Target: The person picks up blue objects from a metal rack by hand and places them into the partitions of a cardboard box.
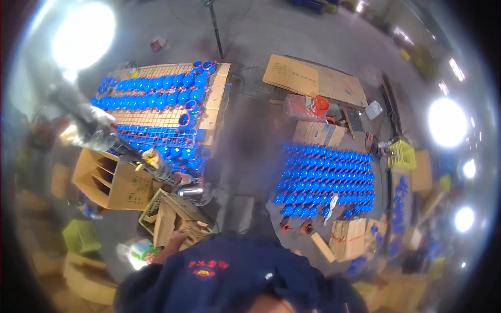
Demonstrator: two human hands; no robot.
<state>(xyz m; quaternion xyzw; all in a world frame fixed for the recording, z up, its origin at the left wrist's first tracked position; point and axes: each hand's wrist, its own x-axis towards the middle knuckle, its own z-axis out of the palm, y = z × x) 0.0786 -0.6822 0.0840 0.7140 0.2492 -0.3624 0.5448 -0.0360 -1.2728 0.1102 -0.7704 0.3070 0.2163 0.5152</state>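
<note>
My left hand [178, 239] reaches to the cardboard pieces [165, 223] in a green plastic crate [150, 216], low on the left. It touches or nearly touches the nearest piece; its fingers are too small and blurred to show a grip. My right hand is out of sight beside my dark blue shirt. Left of the crate stands an opened cardboard box [128, 185] with dividers inside. Beyond it, round blue pieces with red rims [162, 99] lie in rows on a wire rack over cardboard. A second block of blue pieces [326, 177] fills the right side.
A dark metal machine arm [102, 133] slants in from the left. A blurred dark upright shape [245, 141] covers the middle. Farther right are flat cardboard sheets [292, 74], a red bucket [319, 106] and a yellow-green crate [401, 154]. A tied cardboard stack [348, 238] stands at the near right.
</note>
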